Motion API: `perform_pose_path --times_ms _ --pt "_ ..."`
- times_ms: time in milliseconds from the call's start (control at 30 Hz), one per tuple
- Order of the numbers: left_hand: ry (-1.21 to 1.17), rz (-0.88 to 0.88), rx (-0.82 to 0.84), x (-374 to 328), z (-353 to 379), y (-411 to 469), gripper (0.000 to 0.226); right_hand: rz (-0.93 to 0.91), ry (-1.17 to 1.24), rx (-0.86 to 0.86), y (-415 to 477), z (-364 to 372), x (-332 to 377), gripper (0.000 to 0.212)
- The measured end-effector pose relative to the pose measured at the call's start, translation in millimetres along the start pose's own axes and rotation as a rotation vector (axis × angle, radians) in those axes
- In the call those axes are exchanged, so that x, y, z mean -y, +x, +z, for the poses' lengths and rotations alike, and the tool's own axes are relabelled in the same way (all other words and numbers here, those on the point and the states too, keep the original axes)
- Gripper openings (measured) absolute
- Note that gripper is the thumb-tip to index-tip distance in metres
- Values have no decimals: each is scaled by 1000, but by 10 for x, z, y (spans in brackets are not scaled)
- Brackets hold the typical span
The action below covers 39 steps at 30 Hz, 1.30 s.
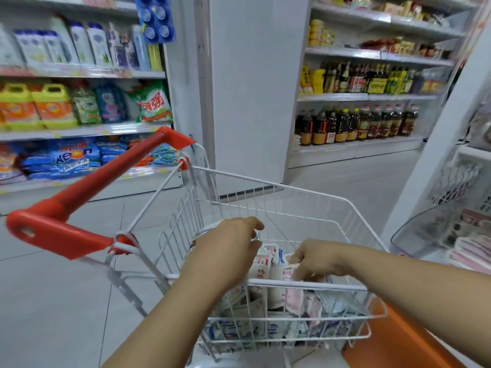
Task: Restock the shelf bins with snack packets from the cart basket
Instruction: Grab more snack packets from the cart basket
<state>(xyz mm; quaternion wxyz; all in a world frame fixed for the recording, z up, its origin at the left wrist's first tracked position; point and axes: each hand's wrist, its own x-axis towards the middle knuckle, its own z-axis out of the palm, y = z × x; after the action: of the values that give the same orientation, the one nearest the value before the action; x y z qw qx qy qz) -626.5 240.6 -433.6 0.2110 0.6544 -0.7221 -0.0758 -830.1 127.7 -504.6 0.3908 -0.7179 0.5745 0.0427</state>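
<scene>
A white wire cart basket (305, 286) with a red handle (87, 197) stands in front of me. It holds several white and pink snack packets (281, 301) piled at the near end. Both my hands reach down into the basket. My left hand (228, 243) has its fingers curled around a packet at the left side of the pile. My right hand (316, 260) pinches the top of a pink and white packet. At the right edge, clear shelf bins (430, 229) hold pink packets.
Shelves with detergent bags and bottles (79, 102) line the left. A white pillar (252, 83) stands straight ahead, with shelves of sauce bottles (366, 120) beyond it. An orange surface (398, 338) lies under the basket's near right corner. Grey floor tiles spread on the left.
</scene>
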Motion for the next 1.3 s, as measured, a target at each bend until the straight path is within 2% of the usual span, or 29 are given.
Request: perform_pose_path --times_ms 67,200,267,333,400,533,600,667,733,767,833,900,967,1033,1133,1300 --pt "3 13 -3 -11 -4 -3 34 -22 123 -139 -135 -113 -25 8" --pt "-2 84 9 -32 -31 27 39 -283 -138 -571 -702 -365 56 18" --pt "-118 149 -18 -118 -32 67 48 -429 -117 -730 -1107 -475 142 16" --pt "-253 229 -58 -323 -19 96 57 -505 -9 -805 -1437 -576 163 17" --pt "-391 291 -32 -603 32 131 60 -539 91 -833 -1674 -660 101 25" --pt "-752 281 170 -1059 222 158 38 -541 260 -869 -2008 -747 -136 16" --pt "-807 289 179 -1220 323 141 34 -496 321 -891 -2153 -766 -276 11" --pt "-666 349 41 -1346 425 117 30 -409 392 -1010 -2294 -761 -441 10" --pt "-361 438 -261 -1471 502 86 27 -229 641 -1071 -2424 -667 -628 32" --pt "-230 507 -409 -1534 541 73 26 -130 872 -998 -2475 -595 -709 45" --pt "-96 649 -519 -1676 639 50 25 -8 1368 -692 -2565 -442 -835 66" --pt "-7 762 -531 -1807 793 28 33 -2 1623 -450 -2630 -329 -929 69" --pt "44 829 -527 -1929 919 1 43 -44 1654 -411 -2647 -286 -1016 53" --pt "57 887 -503 -2029 995 -16 52 -83 1670 -475 -2621 -276 -1092 37" --pt "82 903 -390 -2130 1026 76 49 -83 1586 -638 -2522 -339 -1251 23" --pt "156 654 -78 -2194 1040 534 53 -75 1333 -1006 -2274 -776 -1586 26"
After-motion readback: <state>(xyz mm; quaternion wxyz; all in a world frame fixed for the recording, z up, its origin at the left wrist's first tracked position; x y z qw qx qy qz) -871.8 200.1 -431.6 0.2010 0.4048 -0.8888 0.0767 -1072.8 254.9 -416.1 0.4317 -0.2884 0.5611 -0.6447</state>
